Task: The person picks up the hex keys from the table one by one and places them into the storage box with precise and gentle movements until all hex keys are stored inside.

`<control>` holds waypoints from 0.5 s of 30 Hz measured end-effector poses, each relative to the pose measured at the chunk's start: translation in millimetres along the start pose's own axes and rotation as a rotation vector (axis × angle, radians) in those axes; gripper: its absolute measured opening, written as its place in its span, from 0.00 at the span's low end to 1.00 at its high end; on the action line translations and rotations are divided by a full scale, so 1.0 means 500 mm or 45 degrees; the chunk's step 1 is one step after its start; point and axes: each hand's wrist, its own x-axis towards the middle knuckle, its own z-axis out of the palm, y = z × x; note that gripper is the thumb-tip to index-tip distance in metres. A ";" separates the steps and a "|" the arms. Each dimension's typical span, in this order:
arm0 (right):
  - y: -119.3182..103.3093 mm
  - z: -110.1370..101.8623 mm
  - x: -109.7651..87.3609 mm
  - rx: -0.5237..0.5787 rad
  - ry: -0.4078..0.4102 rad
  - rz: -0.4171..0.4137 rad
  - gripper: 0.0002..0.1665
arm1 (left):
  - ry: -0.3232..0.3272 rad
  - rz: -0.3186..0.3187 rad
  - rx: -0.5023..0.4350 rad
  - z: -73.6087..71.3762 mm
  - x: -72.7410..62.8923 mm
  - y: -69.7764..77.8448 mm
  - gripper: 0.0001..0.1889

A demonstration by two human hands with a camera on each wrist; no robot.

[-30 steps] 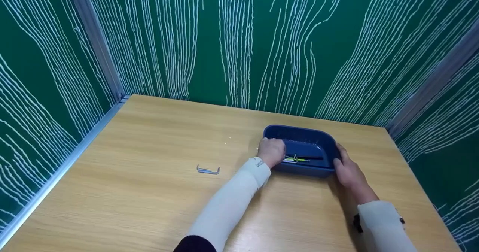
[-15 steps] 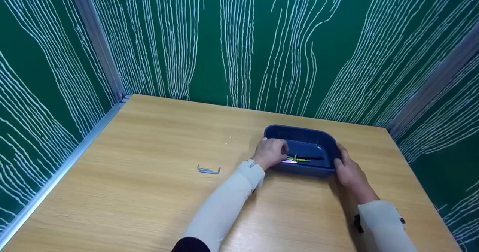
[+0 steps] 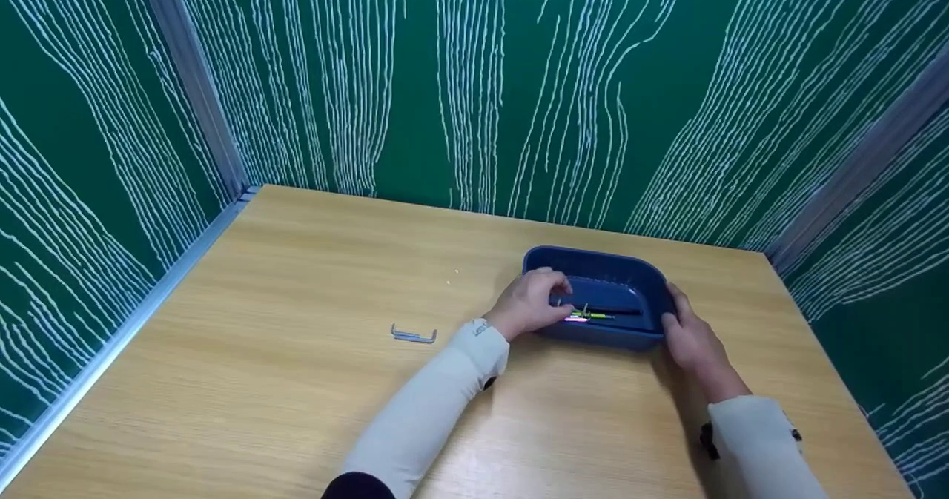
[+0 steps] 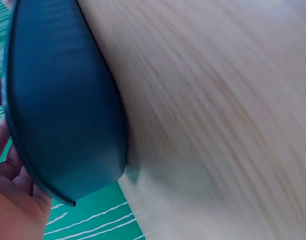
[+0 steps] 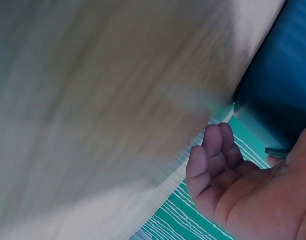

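A dark blue plastic bin (image 3: 593, 338) stands on the table. My left hand (image 3: 528, 300) hangs over its left end, thumb and fingers curved and apart, with nothing seen between them. Under the fingertips, slim tools lie in the bin: a yellow-green rod (image 3: 599, 316), a dark stick (image 3: 626, 311) and some shiny metal pieces partly hidden by the hand. At the other end my right hand (image 3: 695, 339) grips the bin's right corner. In the right wrist view, several fingers of that hand (image 5: 262, 195) stay loosely bent outside the bin wall (image 5: 277, 75).
L-shaped hex keys (image 3: 414, 334) lie on the wooden table (image 3: 296, 380) left of the bin. Tiny pale specks (image 3: 452, 276) dot the tabletop. Green walls (image 3: 411, 76) with white wavy lines enclose the table behind and at both sides.
My left hand has loosened from a closed fist, its thumb and fingers parting, and has drawn slightly left and back. My right hand and the bin have stayed put.
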 end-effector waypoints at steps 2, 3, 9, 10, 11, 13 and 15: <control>0.001 0.000 -0.001 0.015 -0.008 0.008 0.35 | -0.004 0.026 -0.024 -0.008 -0.008 0.000 0.13; 0.002 0.001 -0.001 0.023 -0.011 0.012 0.35 | -0.004 0.039 -0.035 -0.013 -0.013 0.000 0.13; 0.004 0.002 -0.001 0.063 -0.033 0.010 0.35 | -0.005 0.040 -0.069 -0.062 -0.042 -0.020 0.11; 0.004 0.002 0.000 0.065 -0.035 0.008 0.35 | -0.005 0.028 -0.075 -0.074 -0.046 -0.026 0.11; 0.004 0.002 0.001 0.066 -0.037 0.007 0.35 | -0.005 0.014 -0.083 -0.086 -0.050 -0.034 0.11; 0.004 0.000 0.001 0.060 -0.037 0.008 0.35 | -0.004 -0.009 -0.102 -0.111 -0.058 -0.049 0.11; 0.005 -0.002 0.002 0.058 -0.039 0.011 0.35 | 0.001 -0.016 -0.106 -0.137 -0.065 -0.066 0.12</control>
